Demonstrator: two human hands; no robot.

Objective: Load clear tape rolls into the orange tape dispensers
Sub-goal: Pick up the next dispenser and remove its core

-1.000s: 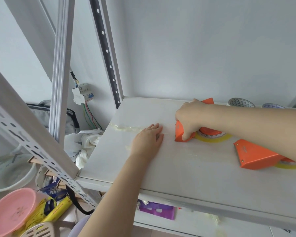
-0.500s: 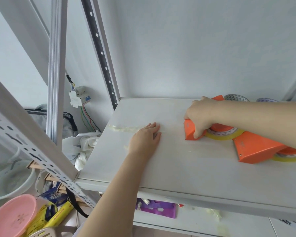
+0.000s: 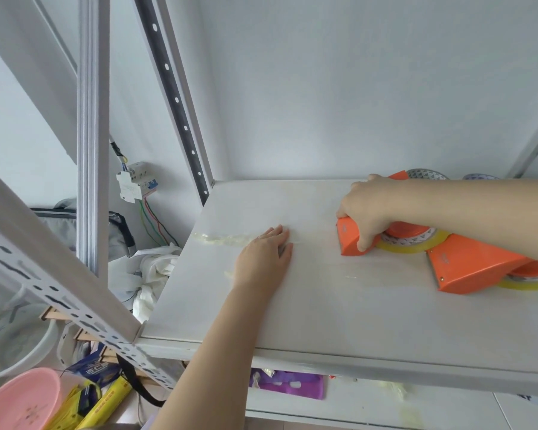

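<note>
Two orange tape dispensers lie on the white shelf [image 3: 339, 311]. My right hand [image 3: 368, 209] grips the far dispenser [image 3: 348, 240] by its front end; a clear yellowish tape roll [image 3: 416, 245] sits in it. The near dispenser [image 3: 475, 268] lies to the right, partly under my forearm, with another clear roll [image 3: 528, 283] in it. My left hand [image 3: 266, 259] lies flat on the shelf, palm down, on the end of a strip of clear tape [image 3: 221, 238] stuck to the surface.
Slotted metal shelf uprights [image 3: 94, 135] stand at the left. Two patterned tape rolls [image 3: 426, 174] sit at the back behind my right arm. Below the shelf are a pink bowl [image 3: 19, 398], yellow packets, a purple item [image 3: 289, 384] and a white cloth.
My right hand has drawn the far dispenser to the right, away from my left hand, until it rests against the near dispenser. My left hand has stayed flat on the shelf.
</note>
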